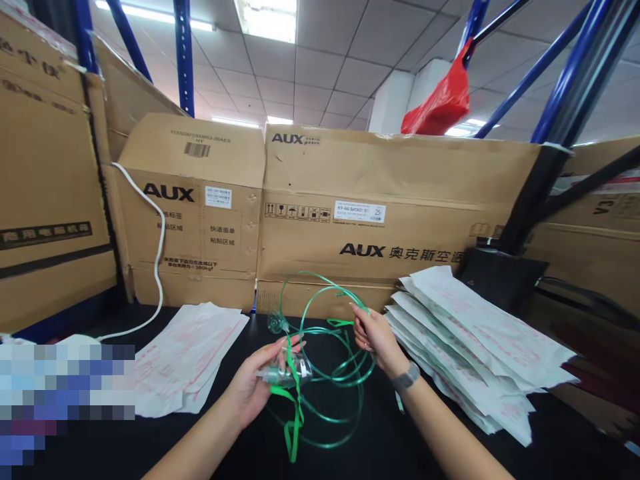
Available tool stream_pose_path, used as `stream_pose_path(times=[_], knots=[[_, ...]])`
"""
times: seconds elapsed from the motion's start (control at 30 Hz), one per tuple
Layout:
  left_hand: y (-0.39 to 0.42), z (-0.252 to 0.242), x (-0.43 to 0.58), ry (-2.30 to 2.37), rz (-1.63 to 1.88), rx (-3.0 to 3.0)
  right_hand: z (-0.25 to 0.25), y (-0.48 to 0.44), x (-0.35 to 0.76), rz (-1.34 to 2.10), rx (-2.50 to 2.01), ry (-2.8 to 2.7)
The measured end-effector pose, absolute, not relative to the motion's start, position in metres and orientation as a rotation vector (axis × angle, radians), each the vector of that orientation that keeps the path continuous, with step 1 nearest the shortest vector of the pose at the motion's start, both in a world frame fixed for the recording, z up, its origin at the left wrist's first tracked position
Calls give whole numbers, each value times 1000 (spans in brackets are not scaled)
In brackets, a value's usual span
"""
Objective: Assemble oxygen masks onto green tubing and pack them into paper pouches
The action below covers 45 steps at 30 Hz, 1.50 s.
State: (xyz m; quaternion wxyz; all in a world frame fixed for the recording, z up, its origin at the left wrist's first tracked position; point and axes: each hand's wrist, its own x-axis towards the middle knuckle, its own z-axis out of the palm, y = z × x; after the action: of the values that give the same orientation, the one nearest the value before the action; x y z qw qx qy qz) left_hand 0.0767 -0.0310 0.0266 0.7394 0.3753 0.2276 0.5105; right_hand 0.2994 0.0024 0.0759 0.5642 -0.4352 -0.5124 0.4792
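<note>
Coils of clear green tubing [336,383] hang between my hands above a black tabletop. My right hand [376,335], with a grey band at the wrist, is closed on the upper part of the loops. In my left hand [256,381] lies a clear oxygen mask [299,371] with a pale green fitting, the fingers wrapped around it and partly hidden. A bright green strap [295,427] dangles from the mask below the left fingers. Just above that hand sits a small clear round piece [276,323] joined to the tubing.
Printed white paper pouches lie in a stack [480,347] at right and a smaller pile [193,360] at left. Cardboard boxes [320,267] wall off the back. A white cable [161,267] runs down the left; a black object [500,280] stands at back right.
</note>
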Motion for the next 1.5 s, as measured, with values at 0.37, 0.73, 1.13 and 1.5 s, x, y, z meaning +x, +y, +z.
stream_pose_path(times=[0.37,0.73,1.13,1.5], knots=[[-57,44,75,1034,1730,2385,125,-43,283,812,-1121,-2104],[-49,50,74,768,1215,1717,154,-51,264,625,-999,-1750],[-52,52,65,129,1019,770,168,-48,252,654,-587,-1145],[-46,56,71,346,1115,468,122,-9,270,1366,-907,-993]])
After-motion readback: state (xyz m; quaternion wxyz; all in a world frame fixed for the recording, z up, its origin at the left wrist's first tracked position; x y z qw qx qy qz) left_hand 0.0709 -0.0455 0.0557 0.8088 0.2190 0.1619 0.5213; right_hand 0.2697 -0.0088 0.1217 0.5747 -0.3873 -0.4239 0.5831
